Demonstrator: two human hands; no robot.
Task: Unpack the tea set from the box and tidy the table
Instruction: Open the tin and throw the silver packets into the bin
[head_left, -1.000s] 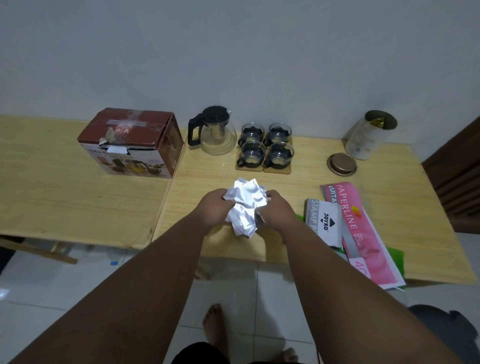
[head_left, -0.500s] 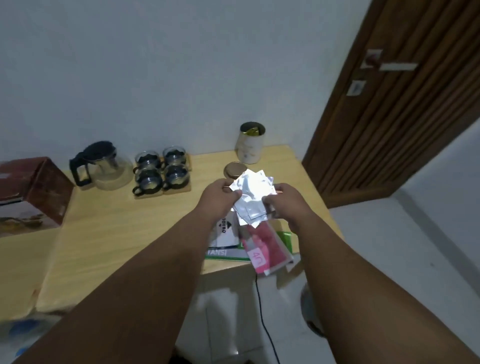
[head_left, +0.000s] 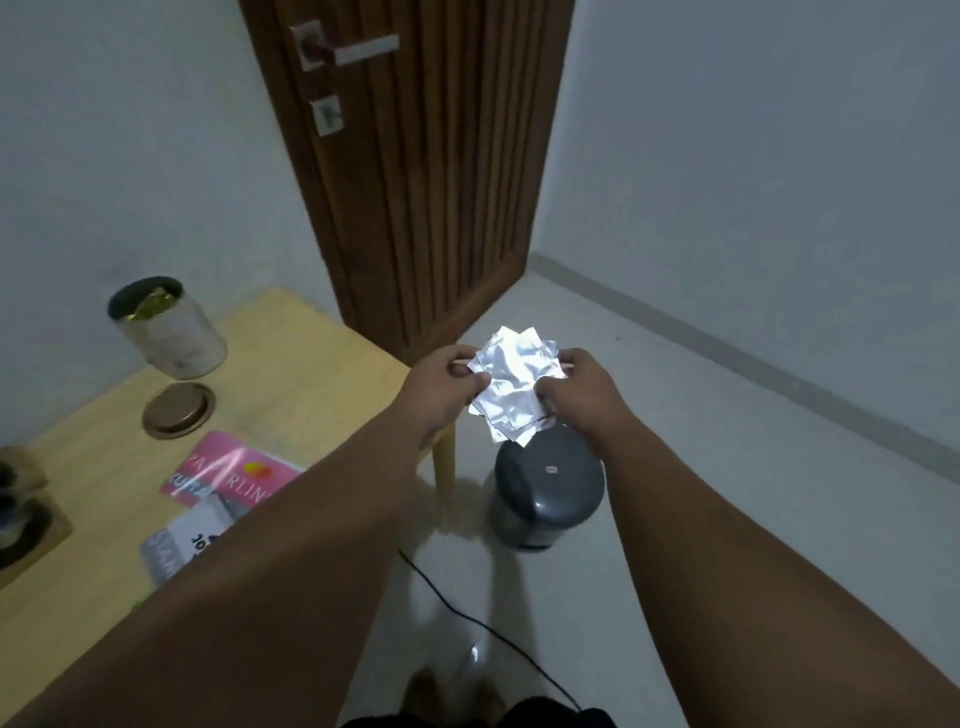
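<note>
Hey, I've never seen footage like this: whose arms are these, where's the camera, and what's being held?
No machine here: a person wears a camera on the head, so this one picture looks forward and down along their own arms. The left hand and right hand together pinch crumpled silvery wrapping, seemingly above a grey bin on the floor beside a wooden table. On the table are an open tin, a round lid beside it, and a pink paper pack.
</note>
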